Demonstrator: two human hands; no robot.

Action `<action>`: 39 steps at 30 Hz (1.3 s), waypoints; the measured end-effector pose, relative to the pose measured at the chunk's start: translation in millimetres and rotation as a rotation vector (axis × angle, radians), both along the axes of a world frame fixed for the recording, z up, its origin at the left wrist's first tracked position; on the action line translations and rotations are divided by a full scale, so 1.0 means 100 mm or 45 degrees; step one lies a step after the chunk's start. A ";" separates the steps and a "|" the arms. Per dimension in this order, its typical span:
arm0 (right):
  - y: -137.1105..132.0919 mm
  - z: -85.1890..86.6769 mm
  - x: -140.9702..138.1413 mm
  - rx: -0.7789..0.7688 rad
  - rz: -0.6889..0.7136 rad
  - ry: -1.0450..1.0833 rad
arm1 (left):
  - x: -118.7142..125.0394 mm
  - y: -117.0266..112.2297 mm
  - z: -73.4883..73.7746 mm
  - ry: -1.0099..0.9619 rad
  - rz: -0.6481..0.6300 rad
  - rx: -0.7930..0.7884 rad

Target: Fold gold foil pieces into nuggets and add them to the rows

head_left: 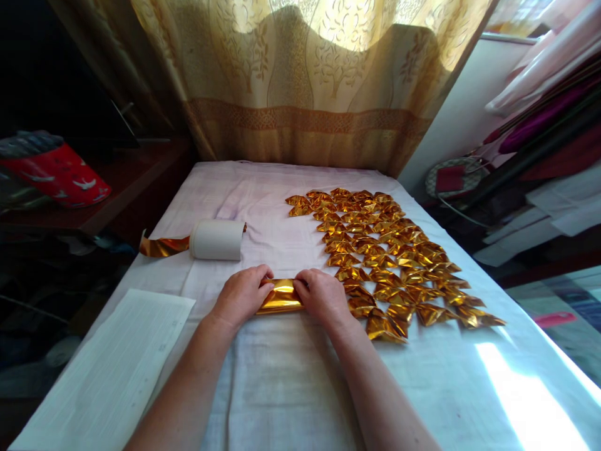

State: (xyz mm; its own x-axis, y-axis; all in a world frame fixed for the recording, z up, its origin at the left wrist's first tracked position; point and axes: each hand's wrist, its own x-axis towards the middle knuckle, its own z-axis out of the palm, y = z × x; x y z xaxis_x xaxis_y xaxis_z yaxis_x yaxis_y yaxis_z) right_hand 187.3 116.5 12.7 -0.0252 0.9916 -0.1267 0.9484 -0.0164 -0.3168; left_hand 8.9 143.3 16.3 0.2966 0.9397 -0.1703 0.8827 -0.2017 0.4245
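Observation:
A folded strip of shiny gold foil (282, 295) lies across the middle of the cloth-covered table. My left hand (243, 293) grips its left end, thumb and fingers pressed on the foil. At the other end, my right hand (322, 293) is closed on it in the same way. Between the hands the foil looks flat and smooth, with a crease along it. Just right of my right hand lie many gold foil bows (375, 250), set out in rows; the nearest one almost touches that hand.
Behind my left hand stands a white roll (218, 240) with a loose gold foil strip (165, 246) beside it. A white paper sheet (113, 357) lies at the left edge. A patterned curtain (300, 81) hangs at the back. A red container (61, 172) stands on a dark cabinet.

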 end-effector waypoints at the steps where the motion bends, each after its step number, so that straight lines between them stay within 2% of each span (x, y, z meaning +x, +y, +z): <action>1: 0.00 0.00 0.00 0.003 -0.004 0.001 | 0.00 0.00 0.00 0.014 -0.001 0.013; 6: 0.00 -0.05 0.00 0.018 -0.047 0.027 | 0.01 -0.02 0.01 0.101 0.000 0.129; 10: 0.01 -0.06 0.00 0.067 -0.097 0.018 | 0.03 -0.04 0.03 0.160 -0.071 0.145; 19: 0.03 -0.11 0.00 0.137 0.259 0.081 | 0.05 -0.08 0.16 0.214 -0.112 0.078; 22: 0.04 -0.12 0.02 0.160 0.317 0.082 | 0.05 -0.09 0.18 0.202 -0.111 0.045; 29: -0.01 -0.07 -0.04 0.201 0.304 0.032 | 0.02 -0.11 0.18 0.202 -0.161 0.025; 39: -0.06 -0.11 -0.11 0.257 0.247 -0.030 | -0.02 -0.10 0.14 0.133 -0.187 0.016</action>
State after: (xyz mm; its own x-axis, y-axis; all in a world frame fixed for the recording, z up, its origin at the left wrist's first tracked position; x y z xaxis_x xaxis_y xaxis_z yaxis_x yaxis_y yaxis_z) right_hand 176.6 110.9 2.1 -0.2166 0.9737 0.0703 0.9346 0.2276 -0.2732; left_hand 6.8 133.0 30.0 0.4121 0.8897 -0.1963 0.8826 -0.3364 0.3284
